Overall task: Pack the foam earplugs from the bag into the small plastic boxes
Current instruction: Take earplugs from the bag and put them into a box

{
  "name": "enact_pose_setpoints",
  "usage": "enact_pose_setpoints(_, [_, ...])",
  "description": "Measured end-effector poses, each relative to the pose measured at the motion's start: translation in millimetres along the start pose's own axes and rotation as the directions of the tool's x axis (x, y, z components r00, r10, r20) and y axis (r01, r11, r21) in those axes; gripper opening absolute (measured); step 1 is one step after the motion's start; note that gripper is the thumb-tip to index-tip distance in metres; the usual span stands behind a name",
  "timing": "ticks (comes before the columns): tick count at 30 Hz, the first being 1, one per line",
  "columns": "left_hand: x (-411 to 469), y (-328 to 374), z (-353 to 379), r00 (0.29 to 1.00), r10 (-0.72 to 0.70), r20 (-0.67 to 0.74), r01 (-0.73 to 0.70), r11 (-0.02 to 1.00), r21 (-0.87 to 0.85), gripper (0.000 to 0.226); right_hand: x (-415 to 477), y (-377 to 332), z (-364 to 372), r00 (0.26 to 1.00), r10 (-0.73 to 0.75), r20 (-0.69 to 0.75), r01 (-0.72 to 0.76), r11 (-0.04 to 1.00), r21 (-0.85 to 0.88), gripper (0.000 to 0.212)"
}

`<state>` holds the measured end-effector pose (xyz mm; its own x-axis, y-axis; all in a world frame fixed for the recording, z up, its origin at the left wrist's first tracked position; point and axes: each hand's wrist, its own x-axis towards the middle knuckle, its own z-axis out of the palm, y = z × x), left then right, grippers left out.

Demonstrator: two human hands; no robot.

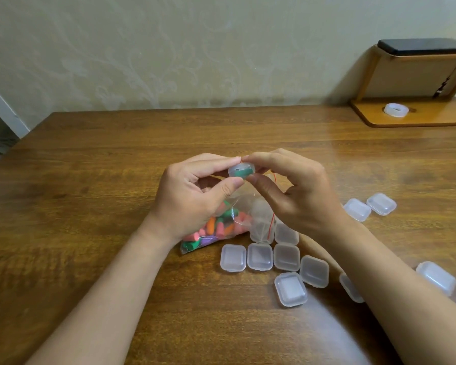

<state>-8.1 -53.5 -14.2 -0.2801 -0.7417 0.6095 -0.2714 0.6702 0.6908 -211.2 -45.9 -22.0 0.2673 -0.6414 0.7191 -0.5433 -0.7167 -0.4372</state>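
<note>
Both hands hold one small clear plastic box (239,172) above the table, with green foam showing inside it. My left hand (195,196) pinches its left side between thumb and forefinger. My right hand (295,193) pinches its right side the same way. Below the hands lies a clear zip bag (216,227) with a red seal line, holding several foam earplugs in green, orange, pink and purple. Several closed small boxes (259,256) lie on the table in front of and to the right of the bag, some partly hidden by my right forearm.
The wooden table (116,180) stands against a pale wall. At the back right is a wooden stand (411,111) with a roll of clear tape (396,109) on its base and a dark phone (421,47) on top. Two boxes (369,206) lie further right.
</note>
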Motion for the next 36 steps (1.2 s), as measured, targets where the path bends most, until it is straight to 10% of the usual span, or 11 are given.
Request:
enact_pose_setpoints(16, [2, -19, -3, 0.996, 0.040, -0.076, -0.021, 0.972, 0.234, 0.032, -4, -2, 4, 0.981, 0.160, 0.106, -0.154, 0.986, -0.065, 0.048])
enact_pose_setpoints(27, [13, -61, -17, 0.912, -0.388, -0.132, 0.407, 0.895, 0.182, 0.033, -8, 1, 8, 0.910, 0.156, 0.385, -0.107, 0.983, -0.147, 0.041])
enact_pose_setpoints(36, [14, -64, -16, 0.893, -0.443, -0.077, 0.447, 0.856, 0.259, 0.036, -6, -2, 7, 0.894, 0.182, 0.409, -0.130, 0.980, -0.151, 0.041])
